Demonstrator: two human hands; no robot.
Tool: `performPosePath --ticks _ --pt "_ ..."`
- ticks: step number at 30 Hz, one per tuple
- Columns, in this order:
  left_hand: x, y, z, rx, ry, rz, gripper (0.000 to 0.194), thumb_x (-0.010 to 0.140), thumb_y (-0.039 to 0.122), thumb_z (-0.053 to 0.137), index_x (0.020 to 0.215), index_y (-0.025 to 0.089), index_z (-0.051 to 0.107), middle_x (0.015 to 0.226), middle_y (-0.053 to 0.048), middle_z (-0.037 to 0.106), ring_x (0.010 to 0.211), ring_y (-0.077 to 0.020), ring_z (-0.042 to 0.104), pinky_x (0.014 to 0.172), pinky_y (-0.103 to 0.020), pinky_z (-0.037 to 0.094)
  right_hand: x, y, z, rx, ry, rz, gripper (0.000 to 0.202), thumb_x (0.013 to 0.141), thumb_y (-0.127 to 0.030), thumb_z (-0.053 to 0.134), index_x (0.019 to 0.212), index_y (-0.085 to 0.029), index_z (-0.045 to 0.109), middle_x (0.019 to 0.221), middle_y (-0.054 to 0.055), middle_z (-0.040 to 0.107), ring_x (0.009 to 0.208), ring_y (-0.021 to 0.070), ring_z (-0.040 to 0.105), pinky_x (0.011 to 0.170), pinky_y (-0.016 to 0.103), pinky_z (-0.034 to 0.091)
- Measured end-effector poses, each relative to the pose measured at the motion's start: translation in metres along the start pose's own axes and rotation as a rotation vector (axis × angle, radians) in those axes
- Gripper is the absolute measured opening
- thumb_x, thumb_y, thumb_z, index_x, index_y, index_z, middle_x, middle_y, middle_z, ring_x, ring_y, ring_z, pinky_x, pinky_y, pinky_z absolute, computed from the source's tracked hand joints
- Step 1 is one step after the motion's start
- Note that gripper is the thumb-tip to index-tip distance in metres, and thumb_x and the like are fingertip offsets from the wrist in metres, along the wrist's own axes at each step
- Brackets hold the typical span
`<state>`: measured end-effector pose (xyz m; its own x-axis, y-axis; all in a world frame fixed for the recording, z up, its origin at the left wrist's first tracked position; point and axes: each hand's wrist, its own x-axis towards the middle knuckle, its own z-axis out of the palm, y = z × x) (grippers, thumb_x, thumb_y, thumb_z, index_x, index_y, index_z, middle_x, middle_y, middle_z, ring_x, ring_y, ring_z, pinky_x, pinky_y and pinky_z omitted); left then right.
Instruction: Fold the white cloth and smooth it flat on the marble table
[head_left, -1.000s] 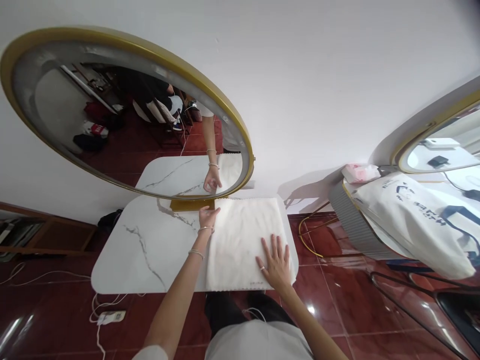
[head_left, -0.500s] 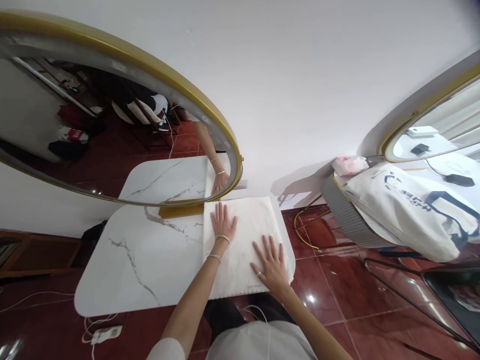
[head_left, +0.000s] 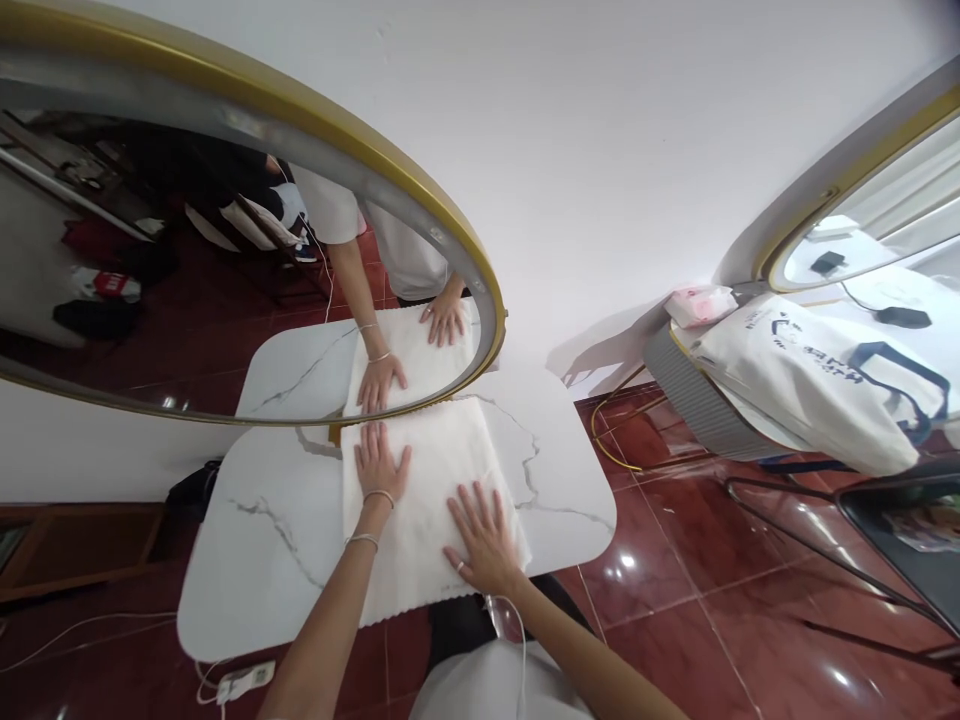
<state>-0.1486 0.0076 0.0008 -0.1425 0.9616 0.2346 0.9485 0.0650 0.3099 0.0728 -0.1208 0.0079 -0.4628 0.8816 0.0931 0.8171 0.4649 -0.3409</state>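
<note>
A white cloth (head_left: 435,470) lies flat on a white marble table (head_left: 262,540), its near edge hanging over the table's front. My left hand (head_left: 379,462) rests flat on the cloth's far left part, fingers spread. My right hand (head_left: 484,535) presses flat on the near right part of the cloth, a ring on one finger. Both hands hold nothing. A gold-framed oval mirror (head_left: 225,250) behind the table reflects my hands and the cloth.
A white bag with blue print (head_left: 810,380) and a pink pack (head_left: 701,303) sit on a second table at the right under another mirror (head_left: 862,220). Red tiled floor (head_left: 675,600) surrounds the table. A power strip (head_left: 240,683) with cables lies on the floor at the left.
The cloth has slid left across the table with both hands on it, baring marble at the right. My left hand went from its far corner to lying flat on it.
</note>
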Motion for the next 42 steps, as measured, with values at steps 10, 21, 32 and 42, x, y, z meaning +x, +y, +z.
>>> performPosePath --ticks 10,21,32,42 --pt "-0.002 0.093 0.035 -0.114 -0.180 0.343 0.050 0.095 0.031 0.035 0.143 0.017 0.042 0.156 -0.012 0.031 0.147 -0.0278 0.019 0.119 -0.052 0.018 -0.005 0.003 0.008 -0.058 0.017 0.150 0.070 0.096 -0.048 0.038 0.155 -0.025 0.009 0.161 0.004 0.011 0.148 0.0324 0.007 0.116 0.059 0.007" --pt "-0.004 0.065 0.025 -0.035 -0.181 0.316 0.059 0.095 0.040 0.040 0.149 0.019 0.030 0.160 -0.012 0.016 0.149 -0.0269 0.012 0.119 -0.049 0.016 0.004 -0.022 0.015 -0.051 -0.030 0.122 0.074 0.094 -0.049 0.040 0.155 -0.023 0.006 0.161 0.008 0.010 0.147 0.0367 0.005 0.114 0.063 0.001" --pt "0.003 -0.036 -0.004 0.011 -0.163 0.337 0.057 0.093 0.029 0.037 0.148 0.014 0.032 0.159 -0.014 0.020 0.149 -0.0287 0.011 0.119 -0.054 0.014 0.049 -0.102 0.026 0.074 -0.102 0.033 0.070 0.097 -0.053 0.032 0.155 -0.018 0.012 0.161 0.011 0.006 0.147 0.0363 0.009 0.114 0.061 0.006" --pt "0.003 0.090 0.031 -0.071 -0.284 0.554 0.060 0.093 0.035 0.041 0.149 0.017 0.029 0.160 -0.013 0.020 0.149 -0.0272 0.008 0.120 -0.055 0.008 0.006 -0.032 0.019 -0.111 0.041 0.240 0.067 0.097 -0.051 0.035 0.154 -0.027 0.012 0.160 0.005 0.015 0.148 0.0301 0.009 0.115 0.056 0.003"
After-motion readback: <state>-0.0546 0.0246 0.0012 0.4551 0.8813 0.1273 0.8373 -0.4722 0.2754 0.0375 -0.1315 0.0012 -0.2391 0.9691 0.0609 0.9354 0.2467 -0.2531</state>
